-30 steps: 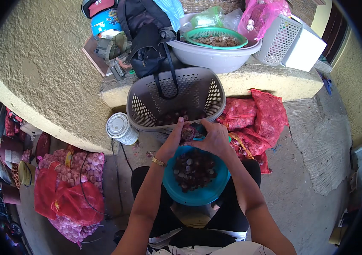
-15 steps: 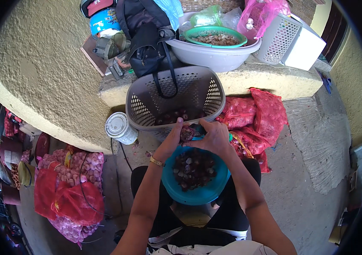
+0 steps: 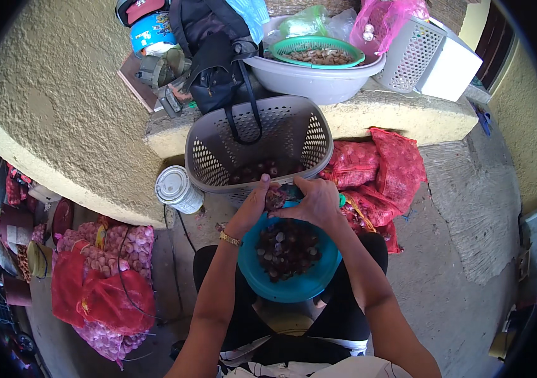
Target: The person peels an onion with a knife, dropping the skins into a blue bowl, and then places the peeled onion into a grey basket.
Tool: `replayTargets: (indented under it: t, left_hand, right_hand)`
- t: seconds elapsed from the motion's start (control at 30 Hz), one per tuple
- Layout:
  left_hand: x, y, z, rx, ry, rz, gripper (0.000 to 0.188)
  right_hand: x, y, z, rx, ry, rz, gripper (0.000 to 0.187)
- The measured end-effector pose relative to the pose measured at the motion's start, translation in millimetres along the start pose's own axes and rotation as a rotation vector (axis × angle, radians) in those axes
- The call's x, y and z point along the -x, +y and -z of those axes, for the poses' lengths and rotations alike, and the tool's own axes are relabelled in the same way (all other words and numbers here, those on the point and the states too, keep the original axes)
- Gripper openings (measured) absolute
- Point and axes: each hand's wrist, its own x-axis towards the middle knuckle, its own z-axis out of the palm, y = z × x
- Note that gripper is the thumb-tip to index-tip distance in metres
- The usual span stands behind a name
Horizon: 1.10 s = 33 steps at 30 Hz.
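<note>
Above the near rim of the perforated basket (image 3: pixel 196 142), my left hand (image 3: pixel 251 205) is closed around a red onion (image 3: pixel 275 198), its thumb pointing up. My right hand (image 3: pixel 319 201) is closed beside the onion, with its thumb and fingers close to it. It grips a small tool whose green end (image 3: pixel 342 200) sticks out past the palm; the fingers hide its kind. Below both hands, between my knees, sits a blue-green basin (image 3: pixel 328 277) with many small dark red onions (image 3: pixel 284 252) in it. More onions (image 3: pixel 259 171) lie in the bottom of the basket.
Red net sacks (image 3: pixel 401 170) stand right of the basket. A lidded can (image 3: pixel 180 189) is at its left. Sacks of pinkish bulbs (image 3: pixel 108 283) lie far left, with a cable across them. On the ledge are a black bag (image 3: pixel 215 69) and a pale tub (image 3: pixel 319 88) holding a green strainer (image 3: pixel 306 44).
Both hands stay almost in place, still on the onion, which is turned slightly between them. The whole view has shifted a little.
</note>
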Motion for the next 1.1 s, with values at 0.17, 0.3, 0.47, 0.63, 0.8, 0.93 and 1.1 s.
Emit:
replayTargets:
  t: [0.17,0.3,0.47,0.63,0.8,0.93,1.1]
  left_hand:
    - [-2,3,-4,-0.048,0.050,-0.069,0.071]
    - [-7,-8,-3,0.052,0.070,-0.090,0.065]
    - [-10,-12,-11,0.162,0.130,-0.118,0.062]
    - [-15,-23,-17,0.318,0.200,-0.176,0.061]
    - [-13,-26,-26,0.414,0.268,-0.190,0.060]
    - [-13,-26,-14,0.377,0.150,-0.141,0.054]
    - [-11,-14,-12,0.658,-0.199,-0.018,0.053]
  right_hand:
    - [4,9,-9,0.039,0.016,-0.003,0.069]
    - [2,2,-8,0.025,0.012,-0.021,0.067]
    - [4,3,-10,0.037,0.000,-0.059,0.065]
    - [6,-1,-12,-0.022,0.008,-0.046,0.056]
    - [10,-1,-18,0.002,-0.017,-0.063,0.053]
    - [10,4,-14,-0.039,0.020,-0.002,0.050]
    - [5,13,4,-0.083,-0.074,0.069,0.049]
